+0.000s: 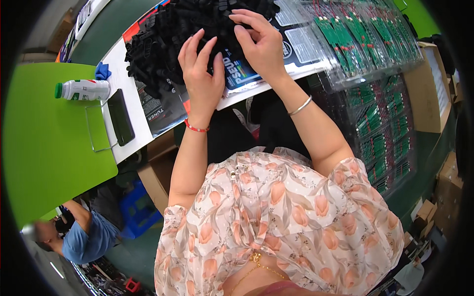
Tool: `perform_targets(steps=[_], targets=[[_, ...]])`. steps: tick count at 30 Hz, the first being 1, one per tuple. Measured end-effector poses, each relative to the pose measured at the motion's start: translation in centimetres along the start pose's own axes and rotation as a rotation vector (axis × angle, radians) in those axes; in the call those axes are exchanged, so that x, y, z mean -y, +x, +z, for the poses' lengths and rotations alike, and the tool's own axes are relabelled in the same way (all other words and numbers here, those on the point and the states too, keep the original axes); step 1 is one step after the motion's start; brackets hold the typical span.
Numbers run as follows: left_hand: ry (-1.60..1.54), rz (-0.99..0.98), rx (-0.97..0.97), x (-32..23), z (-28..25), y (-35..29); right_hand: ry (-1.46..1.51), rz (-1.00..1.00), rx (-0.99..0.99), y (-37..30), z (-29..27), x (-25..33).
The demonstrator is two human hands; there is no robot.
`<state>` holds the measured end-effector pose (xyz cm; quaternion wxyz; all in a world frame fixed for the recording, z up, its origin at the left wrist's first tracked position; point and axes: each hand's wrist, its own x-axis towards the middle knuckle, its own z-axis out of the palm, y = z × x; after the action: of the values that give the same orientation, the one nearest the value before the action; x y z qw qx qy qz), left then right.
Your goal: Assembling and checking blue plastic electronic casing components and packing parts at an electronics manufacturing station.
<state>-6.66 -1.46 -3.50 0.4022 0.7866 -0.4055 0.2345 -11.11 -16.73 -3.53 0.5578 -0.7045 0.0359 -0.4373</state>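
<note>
A large heap of small black plastic parts [168, 39] lies at the far side of the table in front of me. My left hand [202, 74] is at the heap's near edge, fingers spread and slightly bent, with nothing visible in them. To its right, my right hand [261, 47] reaches over the heap's right part. Its thumb stands apart from the curved fingers, and I see nothing held there. Beneath both hands is a dark printed sheet [242, 74] on the white tabletop [133, 143].
Clear plastic trays of green circuit boards [355, 44] are at the right, with more stacked lower down. Beyond them stands a cardboard box [427, 93]. Leftward are a phone [120, 117], a white bottle [86, 90], a blue crumpled item [102, 71] and a person in blue [91, 234].
</note>
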Motion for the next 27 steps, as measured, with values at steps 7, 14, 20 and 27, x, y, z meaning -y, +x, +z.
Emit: perform_targets(steps=[7, 14, 20, 27], targets=[[-0.005, -0.002, 0.006, -0.1, 0.2, 0.0, -0.384, -0.473, -0.032, -0.4, 1.4, -0.3], [-0.025, -0.001, 0.008, 0.1, 0.4, -0.2, -0.489, -0.576, -0.022, -0.9, 1.6, -0.4], [0.013, -0.005, 0.023, 0.3, 0.4, -0.5, -0.629, -0.647, -0.049, -1.4, 2.1, -0.1], [0.021, 0.053, 0.010, 1.1, 0.6, -0.5, -0.697, -0.708, -0.063, -1.4, 2.1, -0.6]])
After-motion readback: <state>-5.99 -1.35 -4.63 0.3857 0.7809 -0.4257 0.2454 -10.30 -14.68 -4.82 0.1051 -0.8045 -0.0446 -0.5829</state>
